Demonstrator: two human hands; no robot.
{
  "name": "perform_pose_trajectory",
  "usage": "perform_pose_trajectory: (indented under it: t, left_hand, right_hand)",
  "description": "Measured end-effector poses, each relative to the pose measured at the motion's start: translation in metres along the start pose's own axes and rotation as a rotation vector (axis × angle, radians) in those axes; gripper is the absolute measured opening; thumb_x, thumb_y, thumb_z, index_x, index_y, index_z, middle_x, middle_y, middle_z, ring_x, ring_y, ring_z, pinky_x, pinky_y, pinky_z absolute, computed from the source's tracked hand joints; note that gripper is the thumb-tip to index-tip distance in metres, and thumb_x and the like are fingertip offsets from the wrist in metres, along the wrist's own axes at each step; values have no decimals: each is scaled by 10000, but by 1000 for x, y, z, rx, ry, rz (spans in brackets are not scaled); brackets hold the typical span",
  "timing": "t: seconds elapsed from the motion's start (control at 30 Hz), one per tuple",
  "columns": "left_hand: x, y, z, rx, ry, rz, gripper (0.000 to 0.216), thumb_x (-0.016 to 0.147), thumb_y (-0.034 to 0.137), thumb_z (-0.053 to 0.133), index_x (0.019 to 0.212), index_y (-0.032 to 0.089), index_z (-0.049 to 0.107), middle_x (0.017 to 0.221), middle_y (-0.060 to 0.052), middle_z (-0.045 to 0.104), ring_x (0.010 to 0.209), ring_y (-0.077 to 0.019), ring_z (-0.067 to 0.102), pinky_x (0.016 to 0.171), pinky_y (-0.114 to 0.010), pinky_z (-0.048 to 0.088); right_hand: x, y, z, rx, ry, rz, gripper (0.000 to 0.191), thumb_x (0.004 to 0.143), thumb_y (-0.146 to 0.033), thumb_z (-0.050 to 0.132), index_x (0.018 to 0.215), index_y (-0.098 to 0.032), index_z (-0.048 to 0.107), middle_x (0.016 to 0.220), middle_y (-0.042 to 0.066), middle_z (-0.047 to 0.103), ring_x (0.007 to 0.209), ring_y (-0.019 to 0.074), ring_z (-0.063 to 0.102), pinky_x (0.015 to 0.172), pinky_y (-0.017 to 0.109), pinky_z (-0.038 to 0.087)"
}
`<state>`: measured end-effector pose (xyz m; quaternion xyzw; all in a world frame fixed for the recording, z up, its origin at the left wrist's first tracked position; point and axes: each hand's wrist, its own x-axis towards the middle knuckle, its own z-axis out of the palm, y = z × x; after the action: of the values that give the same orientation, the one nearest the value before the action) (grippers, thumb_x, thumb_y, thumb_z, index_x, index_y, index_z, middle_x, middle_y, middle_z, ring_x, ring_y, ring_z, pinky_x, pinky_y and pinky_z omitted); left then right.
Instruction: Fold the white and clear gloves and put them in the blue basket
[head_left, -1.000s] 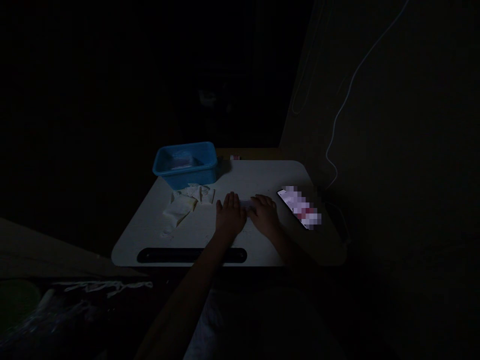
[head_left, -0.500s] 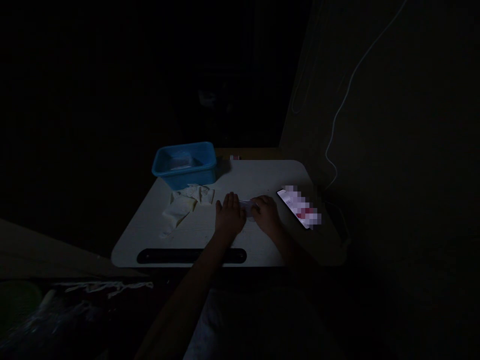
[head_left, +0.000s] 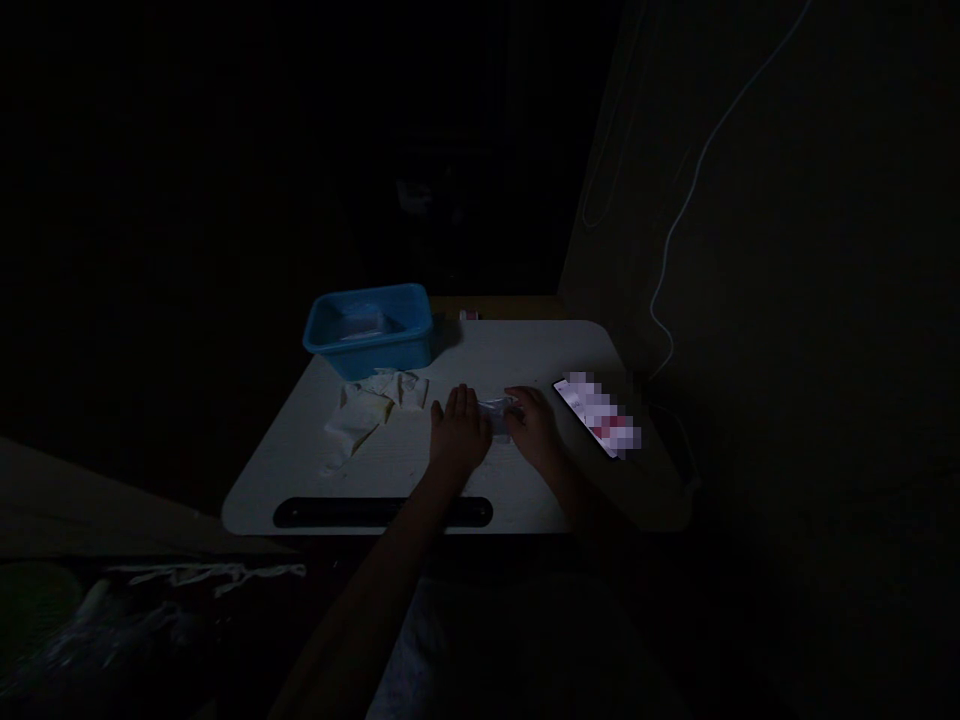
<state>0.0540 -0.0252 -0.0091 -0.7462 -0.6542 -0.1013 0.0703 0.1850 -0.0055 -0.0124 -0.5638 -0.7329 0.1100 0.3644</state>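
Head view: left hand point(head_left: 459, 436) fingers are straight and close together, flat on the table, fingertips at the left edge of a small pale sheet point(head_left: 496, 412). Right hand point(head_left: 534, 424) fingers are curled down onto the sheet's right edge; too dark to tell whether they pinch it or only press.

The sheet lies flat on the white lap table point(head_left: 517, 350), mid-table, between the two hands. It's probably thin paper or film, material unclear.

Around it:
- crumpled pale scraps point(head_left: 371, 405) just left of the left hand
- blue tub point(head_left: 369, 325) beyond them at the far left
- lit phone point(head_left: 598, 415) just right of the right hand
- black slot point(head_left: 382, 512) along the near edge
- white cable point(head_left: 675, 220) on the wall to the right

My read on the step: pin the sheet with the flat left palm and work the edge with the right fingertips only. Use light, even pressure, since a sheet this thin would skid or wrinkle. Mind the phone at the right wrist.
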Motion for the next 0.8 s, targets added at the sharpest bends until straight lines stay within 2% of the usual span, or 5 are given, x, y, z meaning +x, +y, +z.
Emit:
perform_pose_trajectory:
  t: [0.37, 0.67, 0.8]
  left_hand:
    - [0, 0, 1, 7, -20, -7, 544, 879, 322, 207, 1347, 62, 303, 1414, -146, 308, 1312, -234, 266, 1043, -481, 215]
    - [0, 0, 0, 17, -15, -3, 546, 877, 321, 210, 1346, 57, 303, 1415, -149, 307, 1313, -239, 261, 1040, -479, 225]
    - [0, 0, 0, 22, -12, -1, 546, 879, 321, 201, 1345, 55, 304, 1411, -152, 313, 1311, -241, 268, 1038, -482, 229]
  right_hand:
    - [0, -3, -3, -211, -45, 11, 336, 758, -166, 447, 1059, -147, 595, 1069, 94, 623, 1017, 218, 504, 936, 351, 327]
    - [1, 0, -1, -19, 2, -14, 308, 743, -150, 453, 1007, -168, 611, 1002, 79, 614, 976, 196, 519, 901, 323, 400]
    - [0, -2, -2, 88, 28, 1, 322, 740, -129, 438, 1022, -157, 592, 1030, 97, 583, 955, 182, 533, 834, 301, 454]
